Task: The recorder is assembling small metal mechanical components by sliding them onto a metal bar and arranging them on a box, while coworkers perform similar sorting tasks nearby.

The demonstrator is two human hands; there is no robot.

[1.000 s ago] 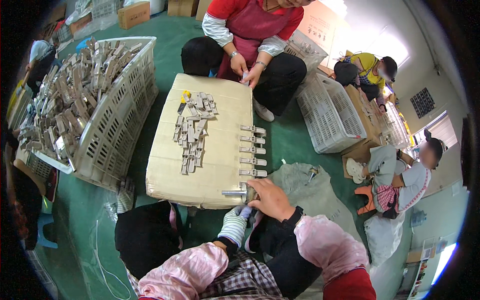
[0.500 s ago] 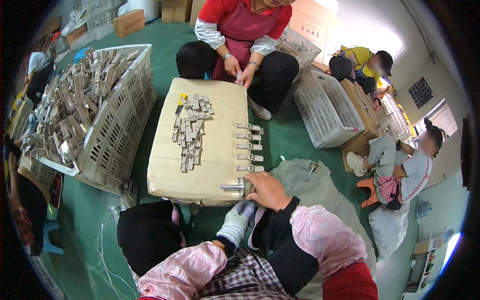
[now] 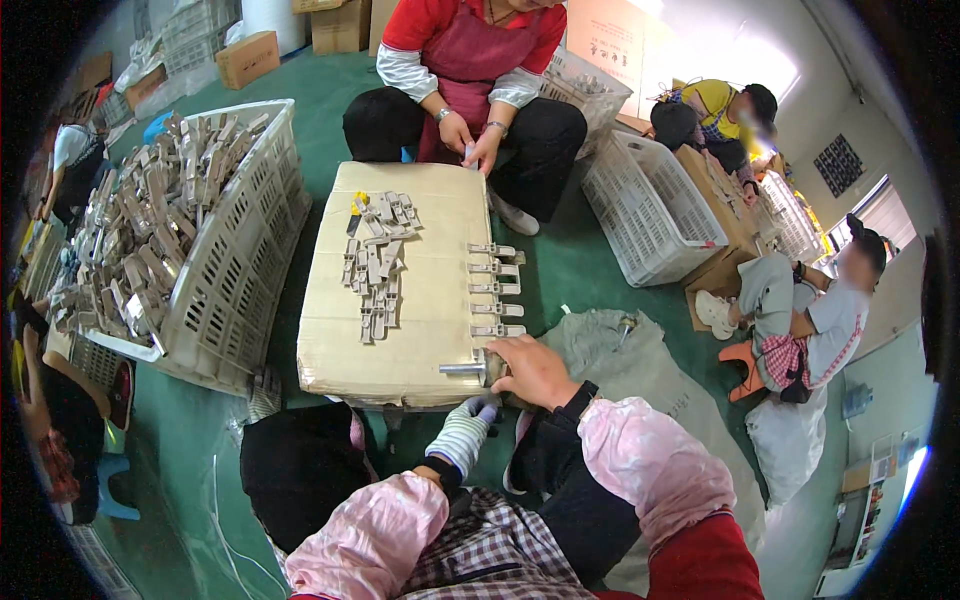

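Observation:
At the near right corner of a cardboard-covered work surface (image 3: 430, 330), my bare right hand (image 3: 535, 372) is closed around a metal fixture. The fixture's round silver rod (image 3: 461, 369) points left over the surface. My left hand (image 3: 465, 430), in a striped glove with grey fingertips, is just below the near edge with its fingers bent together; what they hold, if anything, is hidden. Several beige clips (image 3: 497, 289) line the right edge beyond my right hand. A loose cluster of beige clips (image 3: 380, 262) lies left of centre, with a small yellow-and-black item (image 3: 358, 205) at its far end.
A white crate (image 3: 235, 260) heaped with beige parts stands on the left. Across the surface sits a co-worker (image 3: 470, 80) in a red apron. Another white crate (image 3: 650, 215) stands at the right, with grey-green sacking (image 3: 640, 400) on the floor nearer me. Other people sit further right.
My left hand has shifted slightly left and its fingertips have come up nearer the surface's edge. My right hand stays on the fixture. The whole view has shifted a little.

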